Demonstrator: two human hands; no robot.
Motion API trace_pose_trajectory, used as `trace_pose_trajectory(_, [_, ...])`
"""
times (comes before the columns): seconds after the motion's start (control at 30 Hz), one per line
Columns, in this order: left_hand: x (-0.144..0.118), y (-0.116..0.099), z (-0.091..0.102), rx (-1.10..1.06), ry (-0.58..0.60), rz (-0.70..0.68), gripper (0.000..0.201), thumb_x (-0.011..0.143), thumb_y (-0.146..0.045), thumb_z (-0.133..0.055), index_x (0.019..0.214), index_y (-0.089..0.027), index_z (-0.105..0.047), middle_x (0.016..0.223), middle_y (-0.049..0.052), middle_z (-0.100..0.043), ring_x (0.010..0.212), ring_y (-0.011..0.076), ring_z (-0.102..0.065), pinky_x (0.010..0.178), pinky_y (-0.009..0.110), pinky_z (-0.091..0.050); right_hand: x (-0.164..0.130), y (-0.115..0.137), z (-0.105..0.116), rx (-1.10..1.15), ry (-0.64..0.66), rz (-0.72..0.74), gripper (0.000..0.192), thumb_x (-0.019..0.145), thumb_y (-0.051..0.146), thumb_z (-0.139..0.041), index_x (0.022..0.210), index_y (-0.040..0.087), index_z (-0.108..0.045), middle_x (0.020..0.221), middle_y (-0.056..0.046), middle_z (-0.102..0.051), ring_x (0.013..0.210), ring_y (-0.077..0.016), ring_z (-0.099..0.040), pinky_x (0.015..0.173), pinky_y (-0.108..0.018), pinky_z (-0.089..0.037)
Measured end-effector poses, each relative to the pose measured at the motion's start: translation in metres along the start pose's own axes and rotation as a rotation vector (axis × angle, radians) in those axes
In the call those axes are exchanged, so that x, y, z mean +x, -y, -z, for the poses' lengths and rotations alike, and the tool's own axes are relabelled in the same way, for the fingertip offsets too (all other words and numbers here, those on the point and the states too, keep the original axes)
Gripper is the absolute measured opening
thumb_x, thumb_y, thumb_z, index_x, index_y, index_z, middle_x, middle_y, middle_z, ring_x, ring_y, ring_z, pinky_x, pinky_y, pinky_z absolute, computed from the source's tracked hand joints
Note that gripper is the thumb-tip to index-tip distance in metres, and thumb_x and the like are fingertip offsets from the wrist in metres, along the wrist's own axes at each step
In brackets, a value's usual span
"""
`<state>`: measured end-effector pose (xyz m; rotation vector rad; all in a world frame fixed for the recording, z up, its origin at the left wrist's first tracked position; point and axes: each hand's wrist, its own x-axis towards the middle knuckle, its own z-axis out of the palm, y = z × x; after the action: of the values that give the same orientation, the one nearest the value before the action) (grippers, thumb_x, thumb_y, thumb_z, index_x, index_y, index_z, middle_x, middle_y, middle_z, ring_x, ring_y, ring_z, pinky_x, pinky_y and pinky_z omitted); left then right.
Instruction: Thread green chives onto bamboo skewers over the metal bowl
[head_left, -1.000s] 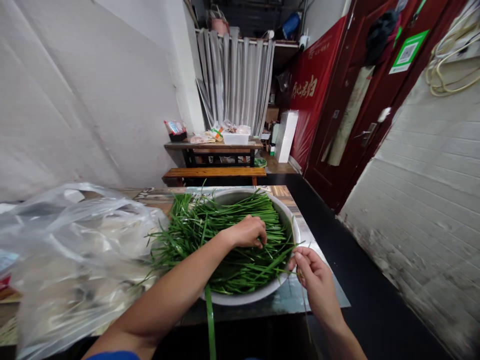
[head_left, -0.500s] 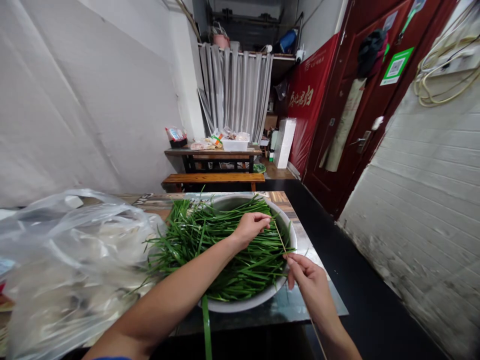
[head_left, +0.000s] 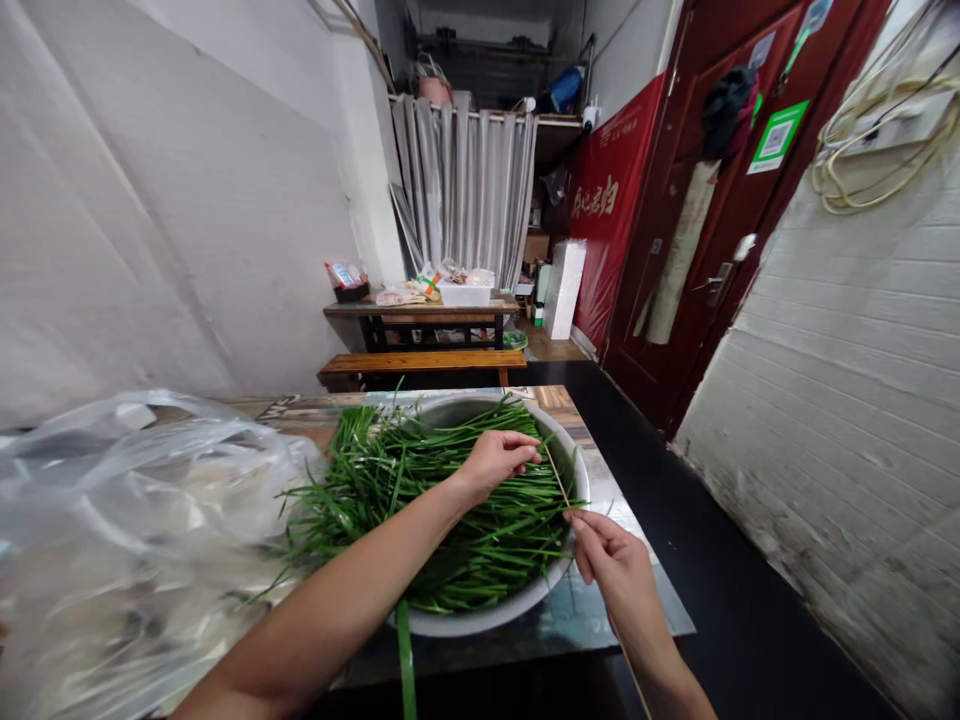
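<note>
Your left hand (head_left: 496, 462) and right hand (head_left: 619, 568) fingers pinch a thin strand (head_left: 557, 477) near the basin's (head_left: 480, 625) 3 o'clock; likely light, breakable: hold 2 points.

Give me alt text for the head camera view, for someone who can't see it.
A person's left hand and right hand hold a thin tan strand between them over the right side of a metal basin heaped with long green leaves. The basin sits on a table, with a clear plastic bag to its left.
</note>
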<state>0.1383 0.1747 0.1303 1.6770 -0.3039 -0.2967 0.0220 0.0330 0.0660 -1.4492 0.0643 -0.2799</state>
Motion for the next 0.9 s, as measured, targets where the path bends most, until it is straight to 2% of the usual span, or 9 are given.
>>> trace_pose_trajectory(0.2, [0.001, 0.002, 0.001, 0.151, -0.021, -0.121, 0.026, 0.069, -0.022, -0.057, 0.090, -0.008, -0.067, 0.074, 0.006, -0.068, 0.050, 0.0080, -0.051, 0.050, 0.019, -0.041, 0.001, 0.000, 0.000, 0.015, 0.001, -0.001, 0.028, 0.078, 0.035, -0.057, 0.091, 0.012, -0.066, 0.036, 0.008, -0.037, 0.037, -0.0083, -0.032, 0.042, -0.022, -0.027])
trace_pose_trajectory(0.33, [0.004, 0.009, 0.002, 0.301, -0.039, -0.283, 0.025, 0.072, -0.023, -0.056, 0.090, -0.011, -0.068, 0.080, 0.007, -0.069, 0.069, 0.0143, -0.061, 0.065, 0.023, -0.047, 0.000, 0.000, -0.001, 0.012, 0.002, -0.005, 0.028, 0.079, 0.036, -0.056, 0.091, 0.012, -0.065, 0.036, 0.008, -0.037, 0.037, -0.0084, -0.032, 0.043, -0.022, -0.027])
trace_pose_trajectory(0.43, [0.004, 0.010, 0.002, 0.373, -0.020, -0.385, 0.022, 0.074, -0.023, -0.055, 0.088, -0.013, -0.069, 0.085, 0.007, -0.069, 0.080, 0.0162, -0.063, 0.075, 0.024, -0.047, -0.001, 0.001, -0.001, 0.012, -0.007, 0.007, 0.028, 0.079, 0.036, -0.056, 0.092, 0.012, -0.065, 0.037, 0.008, -0.038, 0.038, -0.0089, -0.033, 0.045, -0.023, -0.029])
trace_pose_trajectory(0.5, [0.000, 0.007, 0.002, 0.398, 0.082, -0.439, 0.023, 0.075, -0.024, -0.055, 0.088, -0.013, -0.069, 0.086, 0.007, -0.069, 0.080, 0.0160, -0.063, 0.075, 0.023, -0.047, -0.001, 0.003, -0.001, 0.012, -0.019, 0.017, 0.028, 0.079, 0.036, -0.056, 0.092, 0.012, -0.065, 0.038, 0.007, -0.039, 0.040, -0.0095, -0.035, 0.046, -0.023, -0.029])
trace_pose_trajectory(0.6, [-0.008, 0.000, 0.001, 0.446, 0.357, -0.496, 0.023, 0.077, -0.026, -0.055, 0.089, -0.013, -0.069, 0.085, 0.007, -0.069, 0.078, 0.0149, -0.063, 0.072, 0.020, -0.046, -0.001, 0.004, -0.002, 0.021, -0.041, 0.021, 0.029, 0.080, 0.037, -0.055, 0.092, 0.012, -0.063, 0.041, 0.007, -0.042, 0.042, -0.0101, -0.036, 0.046, -0.023, -0.029])
trace_pose_trajectory(0.67, [-0.012, -0.005, 0.001, 0.484, 0.513, -0.485, 0.024, 0.076, -0.027, -0.056, 0.092, -0.014, -0.069, 0.088, 0.006, -0.069, 0.078, 0.0140, -0.063, 0.071, 0.018, -0.045, -0.001, 0.005, -0.002, 0.043, -0.045, 0.015, 0.028, 0.081, 0.037, -0.054, 0.094, 0.013, -0.060, 0.042, 0.006, -0.043, 0.042, -0.0099, -0.036, 0.045, -0.022, -0.028])
trace_pose_trajectory(0.73, [-0.013, -0.007, 0.004, 0.521, 0.579, -0.439, 0.026, 0.075, -0.029, -0.057, 0.094, -0.015, -0.068, 0.091, 0.005, -0.069, 0.081, 0.0141, -0.062, 0.072, 0.018, -0.044, -0.002, 0.005, -0.002, 0.074, -0.034, 0.005, 0.027, 0.082, 0.036, -0.054, 0.096, 0.014, -0.058, 0.042, 0.007, -0.044, 0.043, -0.0094, -0.037, 0.045, -0.021, -0.028])
trace_pose_trajectory(0.8, [-0.009, -0.006, 0.008, 0.559, 0.488, -0.388, 0.028, 0.077, -0.032, -0.055, 0.095, -0.015, -0.067, 0.092, 0.005, -0.068, 0.082, 0.0147, -0.062, 0.074, 0.020, -0.044, -0.003, 0.004, -0.002, 0.095, -0.022, 0.001, 0.026, 0.082, 0.036, -0.053, 0.097, 0.015, -0.056, 0.042, 0.007, -0.045, 0.043, -0.0088, -0.037, 0.045, -0.021, -0.028])
trace_pose_trajectory(0.9, [0.002, 0.005, 0.016, 0.710, 0.189, -0.375, 0.027, 0.080, -0.031, -0.050, 0.093, -0.015, -0.068, 0.092, 0.005, -0.068, 0.084, 0.0156, -0.060, 0.077, 0.023, -0.043, -0.007, 0.004, 0.000, 0.092, -0.017, -0.006, 0.026, 0.082, 0.035, -0.054, 0.099, 0.015, -0.056, 0.043, 0.006, -0.046, 0.043, -0.0082, -0.036, 0.044, -0.020, -0.027])
